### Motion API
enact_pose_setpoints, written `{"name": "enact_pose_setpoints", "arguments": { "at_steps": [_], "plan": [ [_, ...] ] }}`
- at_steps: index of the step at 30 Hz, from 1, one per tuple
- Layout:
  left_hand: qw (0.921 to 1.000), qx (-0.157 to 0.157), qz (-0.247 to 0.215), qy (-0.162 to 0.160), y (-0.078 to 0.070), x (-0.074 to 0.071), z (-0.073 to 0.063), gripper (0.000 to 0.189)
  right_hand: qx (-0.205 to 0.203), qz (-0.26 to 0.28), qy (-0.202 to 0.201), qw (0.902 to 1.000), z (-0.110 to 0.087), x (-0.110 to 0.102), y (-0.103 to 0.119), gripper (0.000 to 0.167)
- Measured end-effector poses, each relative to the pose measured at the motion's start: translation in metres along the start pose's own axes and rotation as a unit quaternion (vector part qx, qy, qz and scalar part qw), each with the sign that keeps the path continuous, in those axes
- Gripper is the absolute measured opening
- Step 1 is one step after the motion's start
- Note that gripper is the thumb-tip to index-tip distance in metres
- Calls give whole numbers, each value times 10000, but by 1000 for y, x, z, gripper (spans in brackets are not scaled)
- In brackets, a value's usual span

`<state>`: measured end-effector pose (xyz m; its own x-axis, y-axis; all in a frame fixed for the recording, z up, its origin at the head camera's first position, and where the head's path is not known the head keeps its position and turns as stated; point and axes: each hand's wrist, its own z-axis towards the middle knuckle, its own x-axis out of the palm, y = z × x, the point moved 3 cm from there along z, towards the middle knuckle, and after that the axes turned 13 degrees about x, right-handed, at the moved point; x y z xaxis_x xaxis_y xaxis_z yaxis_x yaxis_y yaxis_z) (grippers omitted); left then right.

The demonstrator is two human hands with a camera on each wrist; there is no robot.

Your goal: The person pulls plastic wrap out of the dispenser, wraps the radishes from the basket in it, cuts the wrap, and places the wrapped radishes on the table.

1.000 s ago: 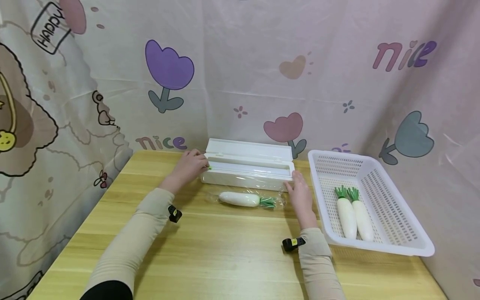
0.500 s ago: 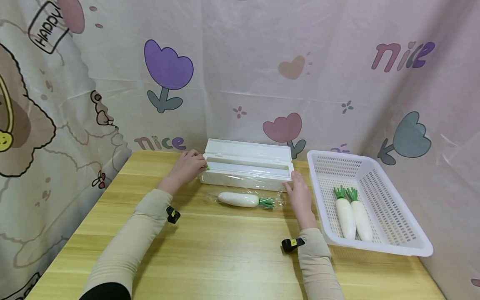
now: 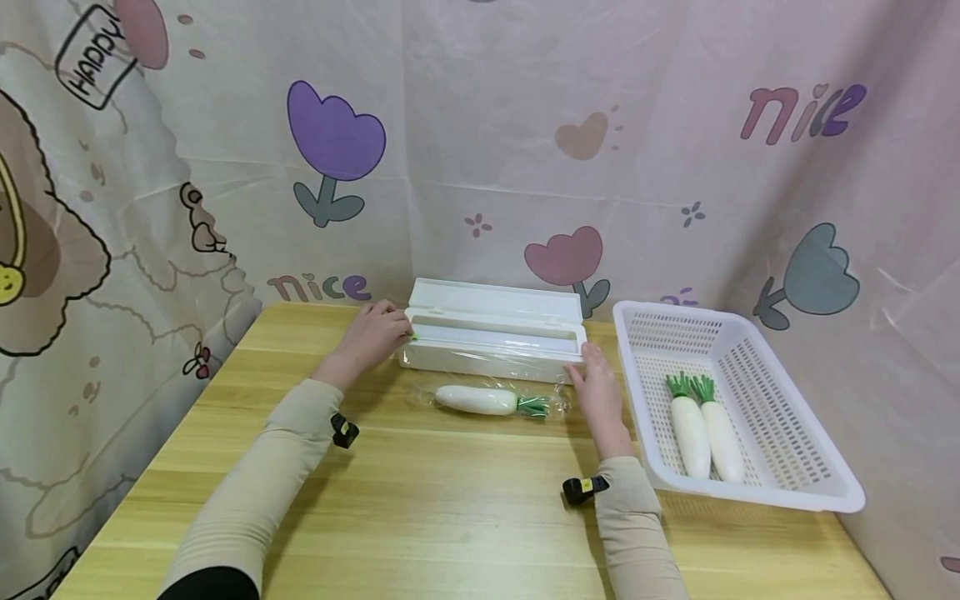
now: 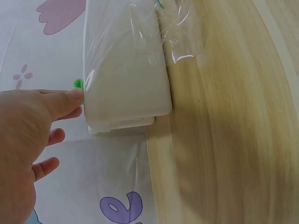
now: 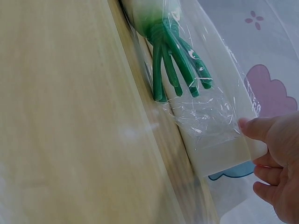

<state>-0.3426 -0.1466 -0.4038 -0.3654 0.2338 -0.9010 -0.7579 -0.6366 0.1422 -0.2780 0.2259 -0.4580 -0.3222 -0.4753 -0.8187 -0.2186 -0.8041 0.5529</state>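
Observation:
A white cling film dispenser (image 3: 480,362) stands at the back of the table with its lid raised. Clear film (image 5: 205,123) runs down over its front to a white radish (image 3: 476,400) with green stalks, lying on and wrapped in film. At the dispenser's left end, my left hand (image 3: 372,335) pinches a small green slider (image 4: 78,84) between thumb and forefinger; the other fingers are apart from it. My right hand (image 3: 598,392) grips the right end, thumb on the film-covered front and fingers round the end.
To the right, a white perforated basket (image 3: 757,493) holds two more white radishes (image 3: 690,437) with green tops. A printed cloth (image 3: 465,150) hangs directly behind the wooden table (image 3: 450,517) and along its left side.

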Motion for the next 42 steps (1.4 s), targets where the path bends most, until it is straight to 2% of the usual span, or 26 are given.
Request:
{"name": "enact_pose_setpoints", "arguments": {
  "at_steps": [12,21,30,37,42],
  "plan": [
    [10000,5,7,-11,2,1,-2,6,102,9,204,9997,-1,0,0,63],
    [10000,23,49,-63,2,1,-3,6,133,7,183,9997,1,0,0,62],
    [9999,-88,45,81,8,1,-7,6,132,2,184,9997,0,1,1,62],
    [9998,-67,170,-45,9,-2,-11,4,84,14,139,9999,-1,-3,3,61],
    [9995,-293,38,-145,8,-1,-14,8,53,9,107,9999,-1,-3,4,61]
  ]
}}
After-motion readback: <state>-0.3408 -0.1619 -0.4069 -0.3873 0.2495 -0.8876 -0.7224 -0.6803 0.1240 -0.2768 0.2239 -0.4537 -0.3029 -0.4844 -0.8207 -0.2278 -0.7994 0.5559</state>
